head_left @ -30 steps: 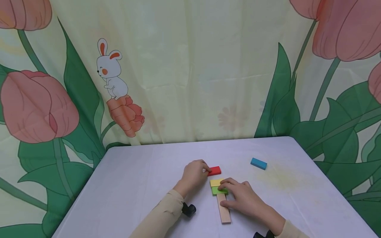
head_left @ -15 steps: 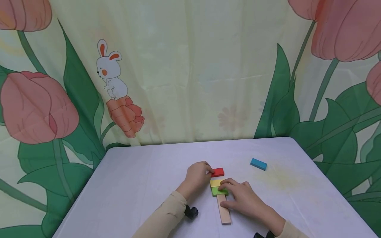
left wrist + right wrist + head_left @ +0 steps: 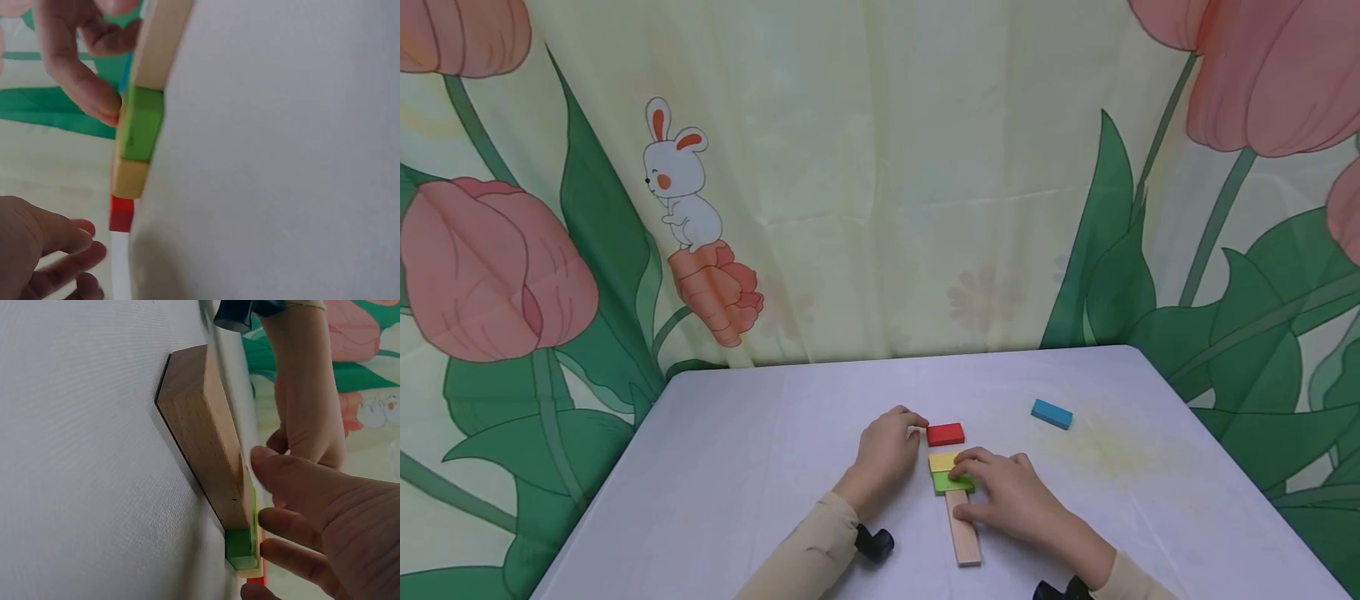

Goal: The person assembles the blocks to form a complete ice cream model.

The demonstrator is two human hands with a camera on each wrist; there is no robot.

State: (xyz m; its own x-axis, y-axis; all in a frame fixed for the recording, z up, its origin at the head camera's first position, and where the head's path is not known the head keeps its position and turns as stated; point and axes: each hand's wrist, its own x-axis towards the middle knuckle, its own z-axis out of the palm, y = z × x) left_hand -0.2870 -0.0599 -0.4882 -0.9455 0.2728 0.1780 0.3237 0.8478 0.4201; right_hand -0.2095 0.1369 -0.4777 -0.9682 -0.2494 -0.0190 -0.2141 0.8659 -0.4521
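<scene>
My left hand [image 3: 887, 442] is beside the left end of a red wooden block [image 3: 946, 435], its fingers loosely bent and, in the left wrist view, apart from the block. Nearer to me lie a yellow block [image 3: 942, 462] and a green block [image 3: 944, 483] side by side, crosswise. From the green one a long plain wooden block [image 3: 964, 537] runs toward me. My right hand [image 3: 1011, 492] rests fingertips on the green block by the yellow one, thumb at the plain block. Its fingers are spread and relaxed in the right wrist view.
A blue block [image 3: 1052, 414] lies by itself toward the back right. White cloth covers the table [image 3: 737, 467]. Behind its far edge hangs a curtain [image 3: 880, 208] printed with tulips and a rabbit. A black wrist camera [image 3: 876, 545] sits on the left wrist.
The red block has moved right, to a spot behind the yellow block, with the left hand. That hand has since drawn back left off it. The right hand has stayed in place.
</scene>
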